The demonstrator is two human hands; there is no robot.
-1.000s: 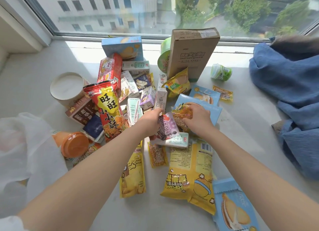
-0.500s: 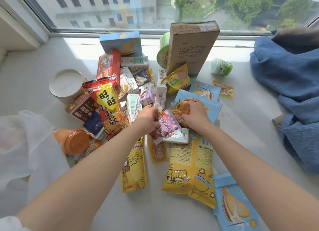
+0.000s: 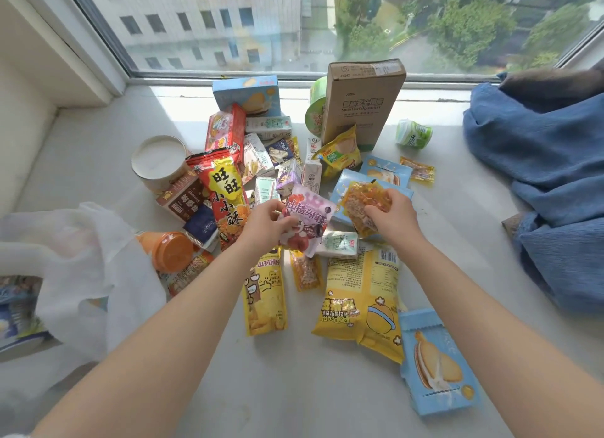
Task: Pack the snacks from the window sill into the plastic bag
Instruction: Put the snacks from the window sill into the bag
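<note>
Many snack packs lie on the white window sill (image 3: 98, 150). My left hand (image 3: 264, 222) grips a purple-pink packet (image 3: 309, 220) and holds it a little above the pile. My right hand (image 3: 392, 217) grips a small orange packet (image 3: 364, 199) over a pale blue box (image 3: 341, 192). The white plastic bag (image 3: 85, 274) lies open at the left, with some blue packs inside. A big yellow popcorn bag (image 3: 359, 293), a yellow chip pack (image 3: 264, 297) and a red pack (image 3: 225, 195) lie among the snacks.
A tall cardboard box (image 3: 362, 101) stands at the back by the window. A white-lidded tub (image 3: 157, 159) and an orange-lidded jar (image 3: 170, 251) sit left of the pile. Blue cloth (image 3: 549, 176) is heaped at the right. A blue biscuit box (image 3: 434, 362) lies near my right forearm.
Both hands have lifted their packets off the pile. The purple-pink packet now stands clear above the small white carton, and the orange one is raised over the blue box.
</note>
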